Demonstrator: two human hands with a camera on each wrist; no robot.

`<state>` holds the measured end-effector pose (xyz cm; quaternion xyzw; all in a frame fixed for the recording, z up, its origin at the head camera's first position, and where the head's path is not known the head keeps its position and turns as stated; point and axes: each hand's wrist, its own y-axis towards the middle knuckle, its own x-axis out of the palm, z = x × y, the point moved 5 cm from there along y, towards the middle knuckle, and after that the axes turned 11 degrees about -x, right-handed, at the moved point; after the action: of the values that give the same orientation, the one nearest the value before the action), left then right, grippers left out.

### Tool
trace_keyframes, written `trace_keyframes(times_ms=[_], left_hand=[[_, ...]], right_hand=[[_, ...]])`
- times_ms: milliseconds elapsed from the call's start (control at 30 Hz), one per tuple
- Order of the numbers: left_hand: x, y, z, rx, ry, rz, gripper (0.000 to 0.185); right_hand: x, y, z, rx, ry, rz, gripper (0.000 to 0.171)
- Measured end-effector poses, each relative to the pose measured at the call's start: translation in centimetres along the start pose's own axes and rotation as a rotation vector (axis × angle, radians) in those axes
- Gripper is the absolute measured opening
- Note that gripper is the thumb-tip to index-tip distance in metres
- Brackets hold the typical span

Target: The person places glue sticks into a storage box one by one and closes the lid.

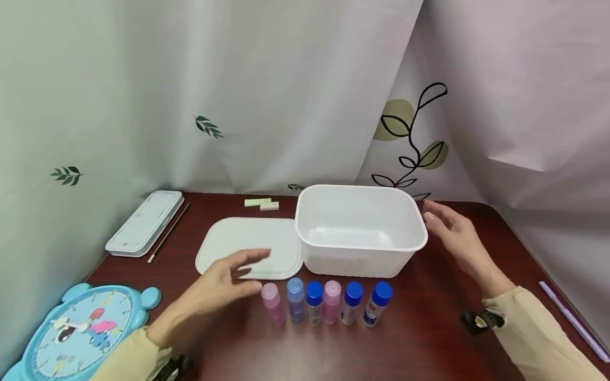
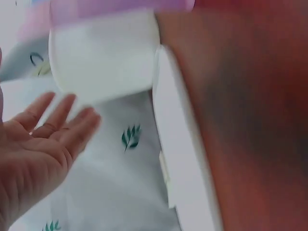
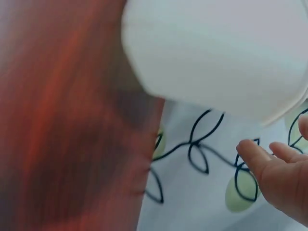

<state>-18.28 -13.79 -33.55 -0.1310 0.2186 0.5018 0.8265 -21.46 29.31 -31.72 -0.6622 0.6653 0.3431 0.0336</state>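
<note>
A blue clock (image 1: 78, 330) lies nearest on the dark red surface (image 1: 429, 338), its writing too small to read. Six small bottles (image 1: 324, 302) stand in a row: two pink-capped, four blue-capped, labels unreadable. The left hand (image 1: 221, 286) hovers just beside the pink end, fingers (image 2: 57, 115) relaxed, grasping nothing. Behind lies one flat white lid (image 1: 250, 246). The right hand (image 1: 457, 238), fingers released, hovers beside one empty white tub (image 1: 359, 227).
</note>
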Motion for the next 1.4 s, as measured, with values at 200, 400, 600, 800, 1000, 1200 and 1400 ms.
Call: trace_keyframes(times_ms=[200,400,600,800,1000,1200,1400], left_hand=[[3.0,-1.1,0.1,0.052,-0.157,-0.126,0.046],[3.5,-1.0,0.4,0.124,-0.08,-0.1,0.032],[0.9,-0.1,2.6,0.068,-0.065,-0.092,0.022],[-3.7,3.3,8.4,0.051,-0.018,0.003,0.035],[-3.4,8.8,12.9,0.051,-0.116,-0.013,0.039],[1.7,15.2,14.0,0.014,-0.115,-0.121,0.038],[6.8,18.8,12.9,-0.081,0.014,-0.195,0.035]], right_hand=[[1.1,1.2,-0.5,0.041,0.034,-0.046,0.054],[1.2,1.6,-0.7,0.067,0.022,-0.046,0.051],[1.2,1.8,-0.8,0.067,0.02,-0.06,0.051],[1.1,1.7,-0.7,0.084,0.025,-0.056,0.052],[1.3,1.5,-0.5,0.08,0.036,-0.049,0.052],[1.3,1.4,-0.5,0.074,0.038,-0.036,0.051],[1.5,1.3,-0.4,0.076,0.025,-0.045,0.05]])
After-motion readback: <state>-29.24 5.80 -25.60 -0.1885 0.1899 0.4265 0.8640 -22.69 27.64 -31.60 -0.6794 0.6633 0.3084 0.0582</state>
